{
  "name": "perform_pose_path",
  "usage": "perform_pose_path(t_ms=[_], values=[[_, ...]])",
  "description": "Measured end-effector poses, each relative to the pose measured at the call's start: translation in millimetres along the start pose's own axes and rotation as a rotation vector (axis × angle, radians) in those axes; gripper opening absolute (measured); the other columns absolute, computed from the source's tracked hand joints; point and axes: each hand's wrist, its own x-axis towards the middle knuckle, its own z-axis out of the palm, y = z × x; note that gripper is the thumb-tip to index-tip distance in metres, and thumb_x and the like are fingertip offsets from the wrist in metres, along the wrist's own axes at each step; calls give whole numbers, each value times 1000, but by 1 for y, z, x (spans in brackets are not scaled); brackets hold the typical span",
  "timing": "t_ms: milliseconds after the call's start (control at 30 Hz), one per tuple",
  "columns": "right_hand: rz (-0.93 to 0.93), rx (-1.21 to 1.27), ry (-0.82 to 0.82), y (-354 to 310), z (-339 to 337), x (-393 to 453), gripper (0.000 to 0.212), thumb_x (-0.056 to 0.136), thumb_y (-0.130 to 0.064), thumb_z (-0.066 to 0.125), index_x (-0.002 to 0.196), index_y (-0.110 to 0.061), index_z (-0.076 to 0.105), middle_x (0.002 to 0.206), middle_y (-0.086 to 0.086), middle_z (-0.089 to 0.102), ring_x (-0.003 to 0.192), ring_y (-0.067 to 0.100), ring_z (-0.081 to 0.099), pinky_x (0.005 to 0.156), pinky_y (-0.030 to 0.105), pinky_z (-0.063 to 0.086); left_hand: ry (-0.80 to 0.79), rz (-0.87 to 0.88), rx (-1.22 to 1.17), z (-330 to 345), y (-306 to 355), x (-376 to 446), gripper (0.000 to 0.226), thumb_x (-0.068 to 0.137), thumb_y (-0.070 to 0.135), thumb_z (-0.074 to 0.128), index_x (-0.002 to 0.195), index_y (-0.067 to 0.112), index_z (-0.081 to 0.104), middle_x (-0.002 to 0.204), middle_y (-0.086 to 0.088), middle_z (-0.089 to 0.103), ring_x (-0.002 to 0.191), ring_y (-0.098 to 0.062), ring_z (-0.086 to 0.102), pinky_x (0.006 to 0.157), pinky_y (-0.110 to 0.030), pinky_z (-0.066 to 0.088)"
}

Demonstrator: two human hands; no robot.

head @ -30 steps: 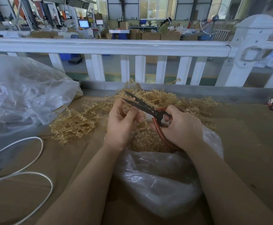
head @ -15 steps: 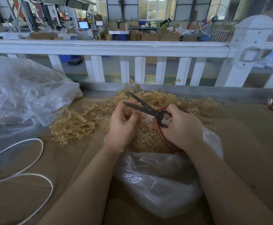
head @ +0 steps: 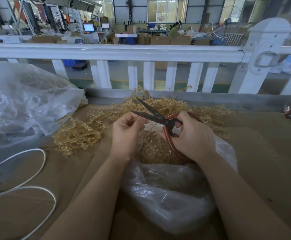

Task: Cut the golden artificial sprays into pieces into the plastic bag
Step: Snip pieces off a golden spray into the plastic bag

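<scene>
Here, the right hand (head: pixel 191 135) grips open scissors (head: pixel 156 116) while the left hand (head: pixel 126 134) pinches a golden sprig (head: pixel 150 129) above the plastic bag (head: pixel 167 196).

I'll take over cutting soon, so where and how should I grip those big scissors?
Grip the scissors by the red loop handles, coming from the near right as the right hand does now. The dark blades stand open and point away toward the left hand, so the handle end is probably the safe one to take.

scissors (head: pixel 156 113): blades opened wider than before
left hand (head: pixel 126 134): fingers curled in more, under the lower blade
</scene>
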Motion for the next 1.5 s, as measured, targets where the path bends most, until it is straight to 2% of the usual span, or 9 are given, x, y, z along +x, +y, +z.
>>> perform_pose_path(t_ms=[133, 333, 467, 600, 800, 1000, 1200, 1333, 1500], values=[[3, -15, -1, 0, -1, 0, 48, 80, -74, 48, 94, -29, 51, 68, -23, 47, 52, -3, 40, 44, 13, 26, 2, -18, -83, 0, 0, 1, 15, 94, 3, 60, 89, 11, 72, 74, 3, 70, 69, -8, 60, 70, -19, 52], [-6, 5, -4, -1, -3, 0, 39, 82, -67, 56, 90, -31, 43, 63, -28, 33, 51, -9, 34, 44, 14, 24, 3, -19, -128, 1, 0, 1, 12, 93, 2, 61, 93, 9, 71, 71, 4, 69, 67, -7, 61, 68, -16, 50], [-16, -27, -23, 0, -2, -1, 40, 85, -66, 64, 90, -31, 47, 63, -26, 40, 52, -1, 43, 44, 14, 32, -29, 7, -107, 1, 2, 0, 16, 92, 1, 62, 87, 12, 72, 69, 6, 68, 68, -7, 60, 68, -17, 50], [-19, -9, 3, -1, -2, -1, 38, 84, -63, 66, 89, -31, 47, 69, -27, 42, 54, -2, 40, 44, 14, 28, -40, 32, -90, 1, 2, -1, 19, 91, -1, 62, 84, 12, 73, 68, 4, 68, 68, -8, 59, 69, -17, 50], [-23, -19, 11, 1, -1, -2, 43, 81, -66, 69, 82, -30, 45, 54, -21, 40, 47, -1, 44, 43, 19, 36, -42, 34, -63, 2, 3, -2, 20, 92, -2, 60, 79, 9, 71, 70, -2, 65, 72, -14, 60, 76, -27, 51], [-37, 12, 57, 1, -2, -3, 44, 80, -63, 69, 78, -28, 43, 50, -21, 33, 44, -3, 34, 44, 16, 26, -48, 16, -104, 3, 5, -1, 17, 93, -5, 55, 85, 1, 69, 73, -7, 63, 70, -12, 58, 75, -24, 50], [-34, -2, 43, 2, 0, -3, 45, 81, -65, 70, 79, -27, 47, 51, -15, 44, 45, 5, 46, 45, 18, 35, -58, 31, -115, 3, 4, -1, 15, 95, -7, 53, 91, -7, 67, 72, -5, 62, 69, -10, 57, 73, -21, 50], [-34, 10, 41, 2, -2, -3, 44, 80, -65, 70, 79, -26, 48, 51, -17, 41, 44, 5, 44, 45, 17, 32, -56, 31, -110, 3, 4, -1, 14, 95, -7, 53, 92, -8, 66, 70, -2, 64, 68, -10, 57, 72, -20, 50], [-51, 37, 59, 2, -1, -2, 46, 79, -59, 75, 76, -25, 44, 48, -16, 37, 42, 5, 40, 45, 18, 30, -56, 28, -100, 3, 4, -1, 13, 95, -5, 54, 92, -9, 67, 74, -8, 63, 70, -12, 57, 76, -25, 49]])
